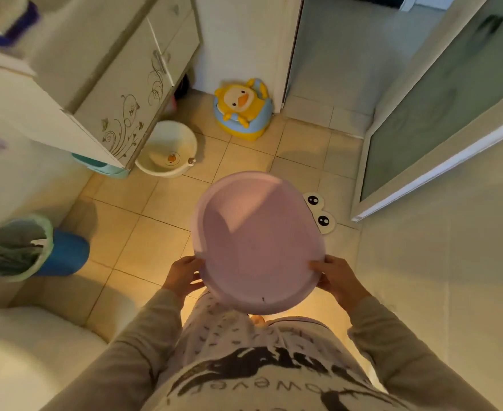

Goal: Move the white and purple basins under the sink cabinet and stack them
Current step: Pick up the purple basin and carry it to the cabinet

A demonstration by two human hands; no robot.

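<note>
I hold the purple basin point(256, 241) in front of my body, above the tiled floor, its inside facing up. My left hand point(182, 275) grips its near left rim and my right hand point(337, 281) grips its near right rim. The white basin point(167, 149), with a small duck print inside, sits on the floor, partly tucked under the front edge of the sink cabinet point(119, 93). The cabinet has floral decoration on its doors and stands at the upper left.
A teal container point(101, 167) lies under the cabinet beside the white basin. A yellow duck potty point(242, 109) stands by the far wall. A blue bin point(36, 247) with a liner is at left. A toilet point(21, 351) is at lower left, a glass door point(440, 114) at right.
</note>
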